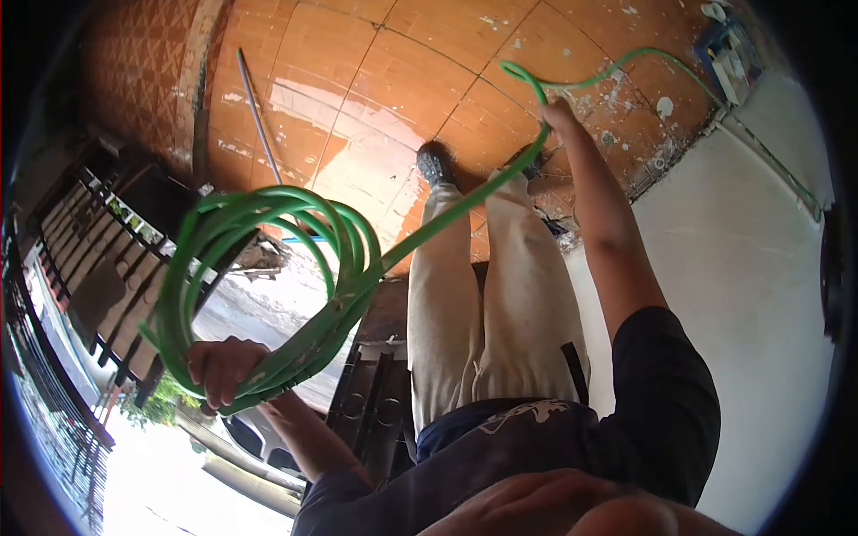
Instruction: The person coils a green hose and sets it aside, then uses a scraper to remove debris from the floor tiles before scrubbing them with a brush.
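A green hose [340,313] hangs in several large loops at the left of the view. My left hand [225,371] is wrapped round the bottom of these loops. From the coil, one length of hose runs up and to the right across my legs to my right hand [558,118], which is closed on it. Beyond my right hand the hose makes a small bend and trails over the tiled floor toward the wall at the upper right.
Orange tiles [402,80] with white stains cover the floor. A blue pole [258,116] lies at the upper left. At the upper right a blue crate [728,62] stands by the white wall [733,259]. Dark metal bars [80,241] are at the left.
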Demonstrator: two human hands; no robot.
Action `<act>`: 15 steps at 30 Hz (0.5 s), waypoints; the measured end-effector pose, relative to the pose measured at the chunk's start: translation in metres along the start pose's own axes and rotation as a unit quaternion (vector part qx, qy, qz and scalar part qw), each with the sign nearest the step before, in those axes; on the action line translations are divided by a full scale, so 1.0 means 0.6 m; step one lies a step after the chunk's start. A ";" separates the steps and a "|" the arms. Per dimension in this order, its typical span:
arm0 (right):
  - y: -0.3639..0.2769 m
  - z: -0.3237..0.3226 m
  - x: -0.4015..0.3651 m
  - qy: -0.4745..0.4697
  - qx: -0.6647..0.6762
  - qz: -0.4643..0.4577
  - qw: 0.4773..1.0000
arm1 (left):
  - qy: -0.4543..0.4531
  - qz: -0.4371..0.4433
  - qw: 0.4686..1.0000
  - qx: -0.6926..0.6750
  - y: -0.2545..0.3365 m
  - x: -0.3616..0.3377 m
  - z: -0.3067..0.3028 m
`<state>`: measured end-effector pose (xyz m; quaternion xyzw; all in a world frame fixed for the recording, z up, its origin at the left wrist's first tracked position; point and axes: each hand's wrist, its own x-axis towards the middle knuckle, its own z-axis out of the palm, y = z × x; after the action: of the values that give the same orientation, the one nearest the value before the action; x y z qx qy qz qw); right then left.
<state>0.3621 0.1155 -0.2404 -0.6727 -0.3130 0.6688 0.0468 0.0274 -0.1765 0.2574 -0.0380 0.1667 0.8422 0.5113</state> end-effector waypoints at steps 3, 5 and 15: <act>0.056 0.028 0.002 0.006 -0.127 0.075 0.989 | -0.019 -0.038 0.998 0.039 0.015 0.007 0.005; 0.079 0.051 0.050 -0.038 -0.116 0.065 0.990 | -0.041 -0.137 0.984 0.104 0.030 0.021 0.014; -0.063 0.142 0.284 -0.040 0.137 -0.082 0.986 | -0.199 -0.671 0.656 0.280 0.088 0.028 -0.065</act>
<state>0.2537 0.1980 -0.3793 -0.6050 -0.2739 0.7255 0.1806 -0.0310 -0.1971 0.2295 0.1740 0.2186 0.1704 0.9450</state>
